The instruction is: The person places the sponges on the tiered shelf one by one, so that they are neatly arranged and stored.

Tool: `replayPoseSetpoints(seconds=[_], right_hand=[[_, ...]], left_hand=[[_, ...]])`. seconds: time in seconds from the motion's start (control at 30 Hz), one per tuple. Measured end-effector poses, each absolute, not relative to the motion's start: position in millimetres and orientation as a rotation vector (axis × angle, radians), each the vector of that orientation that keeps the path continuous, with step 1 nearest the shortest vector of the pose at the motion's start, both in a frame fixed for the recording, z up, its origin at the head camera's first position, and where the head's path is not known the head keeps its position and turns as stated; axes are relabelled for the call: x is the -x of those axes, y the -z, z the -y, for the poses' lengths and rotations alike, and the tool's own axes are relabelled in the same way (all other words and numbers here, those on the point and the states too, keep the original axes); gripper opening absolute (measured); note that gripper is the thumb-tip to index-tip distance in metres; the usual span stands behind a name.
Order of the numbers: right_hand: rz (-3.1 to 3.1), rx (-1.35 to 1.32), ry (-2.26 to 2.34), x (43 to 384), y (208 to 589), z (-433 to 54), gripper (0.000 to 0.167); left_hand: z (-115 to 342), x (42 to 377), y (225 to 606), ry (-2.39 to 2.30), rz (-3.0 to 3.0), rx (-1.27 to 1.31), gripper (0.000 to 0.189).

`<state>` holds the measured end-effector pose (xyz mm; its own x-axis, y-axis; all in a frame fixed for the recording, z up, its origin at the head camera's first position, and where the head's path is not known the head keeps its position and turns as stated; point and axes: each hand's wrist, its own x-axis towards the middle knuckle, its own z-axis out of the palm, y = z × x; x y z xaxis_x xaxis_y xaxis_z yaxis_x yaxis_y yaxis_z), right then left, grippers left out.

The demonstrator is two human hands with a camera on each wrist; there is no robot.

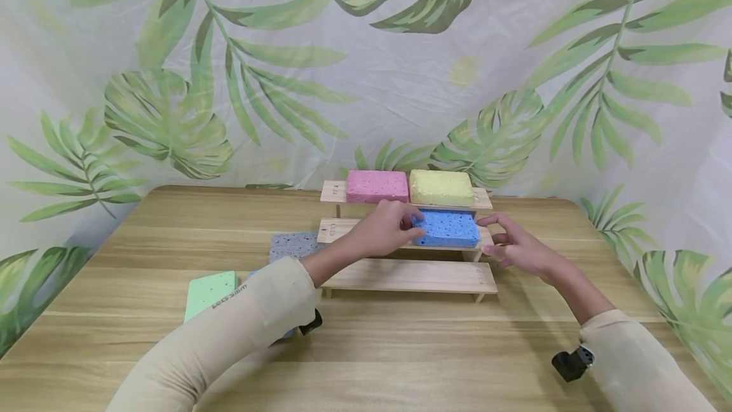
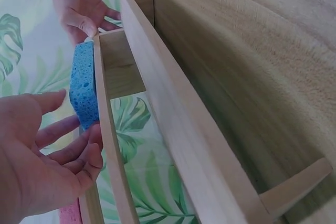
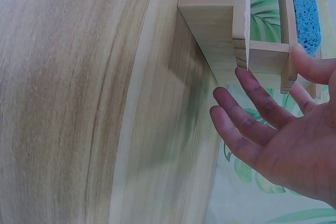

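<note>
A blue sponge [image 1: 448,227] lies flat on the right part of the middle tier [image 1: 334,231] of a wooden step shelf. My left hand [image 1: 384,227] is at the sponge's left end, its fingertips right at the edge and its thumb [image 2: 52,100] held apart from it. At the opposite end is my right hand [image 1: 523,250], fingers spread around the shelf's end. In the right wrist view its thumb [image 3: 312,66] comes up to the corner of the sponge. On the top tier [image 1: 333,191], a pink sponge [image 1: 377,187] sits beside a yellow sponge [image 1: 441,187].
The shelf's bottom tier [image 1: 412,275] stands in front, on a wooden table [image 1: 434,361]. Left of the shelf lie a grey sponge [image 1: 293,245] and a light green sponge [image 1: 210,292]. My left sleeve [image 1: 240,329] mostly covers something blue there. A leaf-patterned cloth [image 1: 400,94] hangs behind.
</note>
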<state>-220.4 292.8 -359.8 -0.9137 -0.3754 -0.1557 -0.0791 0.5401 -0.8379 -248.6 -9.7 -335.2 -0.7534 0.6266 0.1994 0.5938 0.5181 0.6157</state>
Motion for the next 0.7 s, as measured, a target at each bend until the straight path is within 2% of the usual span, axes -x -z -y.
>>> replayPoseSetpoints(seconds=[0.7], right_hand=[[-2.463,0.373,1.318,220.6,359.9,-292.4,0.053]], left_hand=[[10.7,250.3,339.3,-1.115,-2.673,-1.047,0.031]])
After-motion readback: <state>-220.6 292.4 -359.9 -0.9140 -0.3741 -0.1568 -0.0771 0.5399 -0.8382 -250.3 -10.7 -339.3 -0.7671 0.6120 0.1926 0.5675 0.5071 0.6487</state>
